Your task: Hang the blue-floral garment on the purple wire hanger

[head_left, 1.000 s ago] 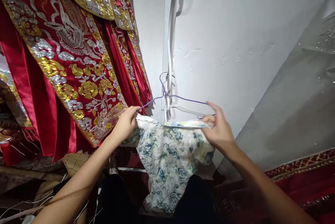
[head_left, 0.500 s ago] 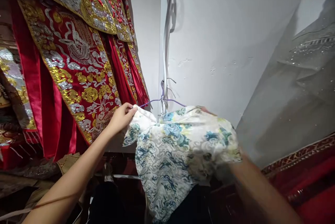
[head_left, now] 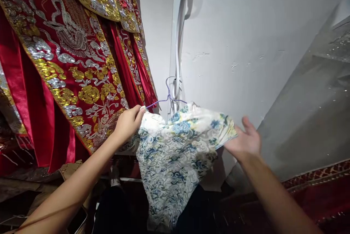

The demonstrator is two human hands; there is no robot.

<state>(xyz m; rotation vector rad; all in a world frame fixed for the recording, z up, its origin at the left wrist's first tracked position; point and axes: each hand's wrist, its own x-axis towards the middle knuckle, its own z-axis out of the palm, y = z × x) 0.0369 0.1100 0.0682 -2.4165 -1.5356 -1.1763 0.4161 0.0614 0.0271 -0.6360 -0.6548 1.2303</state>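
My left hand (head_left: 128,124) pinched the floral blouse (head_left: 175,153) onto the purple wire hanger (head_left: 167,97) (steadying it), while my right hand (head_left: 244,141), fingers spread, held its other shoulder from beneath.

We have 1 view only, worn on the head, facing forward and tilted up at a white wall (head_left: 246,37) filling the upper right. It sits close: both forearms enter from the lower edge, and red embroidered robes (head_left: 68,55) crowd the upper left.

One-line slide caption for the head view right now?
Left hand pinches a floral garment on a purple hanger by the wall; right hand open at its other edge.
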